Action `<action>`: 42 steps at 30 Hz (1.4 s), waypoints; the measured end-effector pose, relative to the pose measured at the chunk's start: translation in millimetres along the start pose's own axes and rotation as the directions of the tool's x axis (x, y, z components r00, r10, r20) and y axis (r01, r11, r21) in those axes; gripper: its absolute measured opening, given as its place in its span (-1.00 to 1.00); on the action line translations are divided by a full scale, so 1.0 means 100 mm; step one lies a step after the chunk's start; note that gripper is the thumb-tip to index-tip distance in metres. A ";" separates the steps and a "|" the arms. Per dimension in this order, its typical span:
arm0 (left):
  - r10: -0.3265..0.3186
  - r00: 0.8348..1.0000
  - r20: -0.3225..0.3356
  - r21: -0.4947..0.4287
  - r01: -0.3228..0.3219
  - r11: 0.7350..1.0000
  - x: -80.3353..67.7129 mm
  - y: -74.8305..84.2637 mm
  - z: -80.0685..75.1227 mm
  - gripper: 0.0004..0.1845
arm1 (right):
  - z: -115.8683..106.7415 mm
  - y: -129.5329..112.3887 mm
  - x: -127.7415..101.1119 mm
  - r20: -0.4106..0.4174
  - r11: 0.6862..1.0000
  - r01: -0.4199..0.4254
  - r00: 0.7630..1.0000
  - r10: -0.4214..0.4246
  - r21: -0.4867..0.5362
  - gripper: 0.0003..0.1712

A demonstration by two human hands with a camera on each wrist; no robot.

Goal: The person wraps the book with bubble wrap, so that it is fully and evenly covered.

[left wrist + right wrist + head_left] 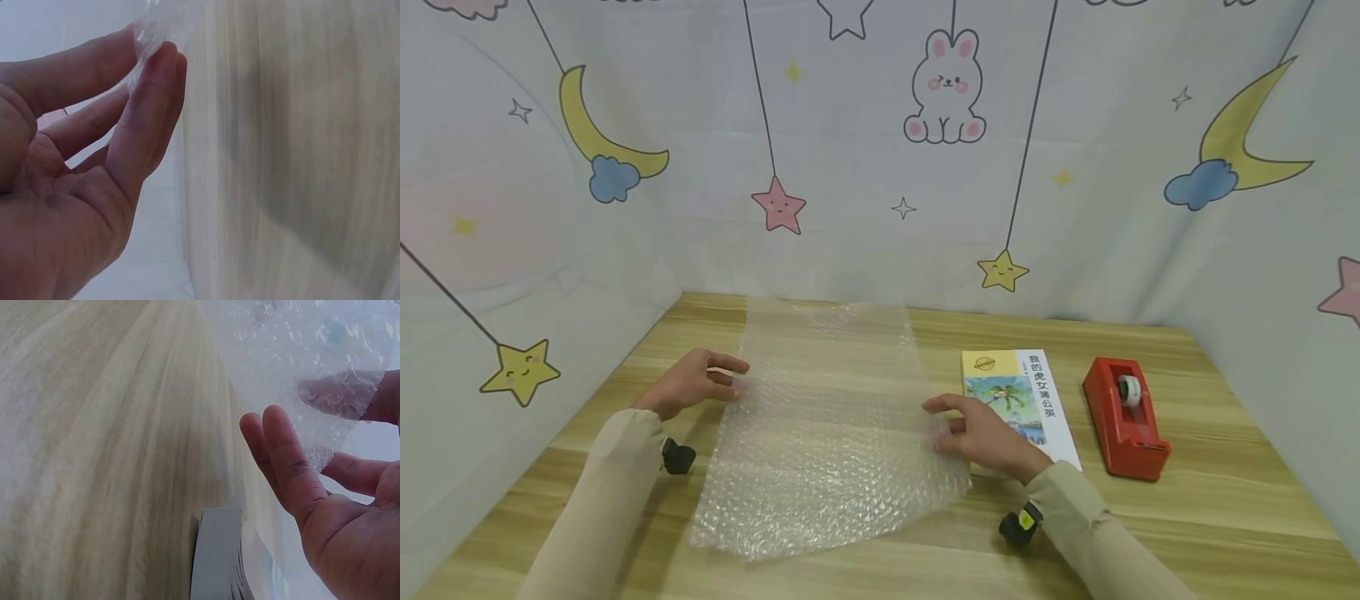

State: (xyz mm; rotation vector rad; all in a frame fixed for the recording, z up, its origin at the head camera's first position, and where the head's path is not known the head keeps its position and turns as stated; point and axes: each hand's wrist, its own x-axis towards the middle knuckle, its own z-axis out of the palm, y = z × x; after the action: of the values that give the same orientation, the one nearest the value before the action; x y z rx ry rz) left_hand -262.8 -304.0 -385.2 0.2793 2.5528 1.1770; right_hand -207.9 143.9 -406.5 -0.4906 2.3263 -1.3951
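**Both hands pinch the bubble wrap by its side edges**

Pinched between thumb and fingers, the left edge of the bubble wrap [827,433] sits in the grip of the left hand [696,383]; the left wrist view shows the clear film caught at the fingertips [153,62], thumb on one side and fingers curled on the other. On the opposite side the right hand [981,433] holds the sheet's right edge the same way: in the right wrist view one finger shows through the film [340,394] while the others lie under it, so the film runs between them.

From where I stand, the sheet is spread over the middle of the tabletop [1225,517], its far end reaching nearly to the back edge and its near end curving toward the front edge. The part between the hands looks slightly lifted; how much of the rest lies flat I cannot tell.

Just right of the sheet, partly under the right hand, a book [1022,392] lies flat with a yellow and white cover and a picture on it. Farther toward the right edge stands a red tape dispenser [1123,421], apart from the book. A printed curtain [880,167] with moons, stars and a rabbit closes in the tabletop at the back and both sides.
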 end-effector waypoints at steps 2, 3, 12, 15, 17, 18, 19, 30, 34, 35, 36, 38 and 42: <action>-0.004 1.000 -0.003 0.002 0.004 1.000 -0.01 -0.01 -0.01 -0.42 | 0.00 0.00 0.00 -0.002 1.000 -0.002 1.000 0.002 -0.011 -0.41; -0.007 1.000 -0.003 -0.001 0.007 1.000 -0.02 -0.01 -0.01 -0.42 | 0.00 0.00 -0.01 -0.004 1.000 -0.004 1.000 0.004 -0.014 -0.41; -0.041 0.999 0.004 -0.041 0.041 0.998 -0.06 -0.03 -0.04 -0.37 | -0.01 -0.03 -0.03 -0.013 1.000 -0.022 1.000 0.021 -0.018 -0.40; -0.047 0.999 0.007 -0.020 0.047 0.999 -0.07 -0.03 -0.04 -0.38 | -0.01 -0.03 -0.02 -0.038 0.999 -0.027 0.999 0.026 -0.039 -0.41; -0.051 0.999 0.008 -0.007 0.051 0.999 -0.08 -0.03 -0.04 -0.40 | -0.01 -0.02 -0.01 -0.054 0.998 -0.028 0.998 0.025 -0.049 -0.40; -0.050 0.999 0.011 -0.007 0.051 0.999 -0.08 -0.04 -0.04 -0.40 | -0.01 -0.01 0.00 -0.061 0.998 -0.025 0.998 0.021 -0.056 -0.39; -0.047 0.999 0.014 -0.003 0.047 0.999 -0.08 -0.04 -0.04 -0.40 | -0.01 0.00 0.01 -0.066 0.997 -0.021 0.998 0.016 -0.068 -0.38; 0.048 0.996 0.079 0.009 -0.049 0.999 -0.10 -0.08 -0.08 -0.26 | -0.08 0.01 0.13 -0.083 0.992 -0.022 0.997 0.012 -0.124 -0.38; 0.039 0.994 0.105 0.008 -0.040 0.999 -0.10 -0.09 -0.08 -0.26 | -0.09 0.01 0.16 -0.079 0.992 -0.007 0.997 -0.003 -0.124 -0.41; 0.032 0.994 0.106 0.004 -0.033 0.999 -0.10 -0.09 -0.08 -0.26 | -0.09 0.01 0.17 -0.076 0.992 0.000 0.997 -0.010 -0.128 -0.42; 0.025 0.994 0.106 -0.002 -0.024 1.000 -0.10 -0.09 -0.08 -0.26 | -0.09 0.01 0.17 -0.075 0.992 0.001 0.997 -0.010 -0.124 -0.43; 0.013 0.995 0.103 -0.013 -0.012 1.000 -0.11 -0.10 -0.08 -0.26 | -0.09 0.01 0.17 -0.076 0.992 -0.004 0.997 -0.005 -0.122 -0.43; 0.007 0.995 0.096 -0.012 -0.006 1.000 -0.12 -0.10 -0.09 -0.26 | -0.09 0.02 0.15 -0.075 0.993 -0.022 0.997 0.013 -0.119 -0.39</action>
State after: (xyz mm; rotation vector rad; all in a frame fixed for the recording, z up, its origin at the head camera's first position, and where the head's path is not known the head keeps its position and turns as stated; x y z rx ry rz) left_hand -255.7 -320.4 -384.7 0.3335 2.4633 1.1517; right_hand -225.5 144.4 -407.1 -0.4591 2.4790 -1.2920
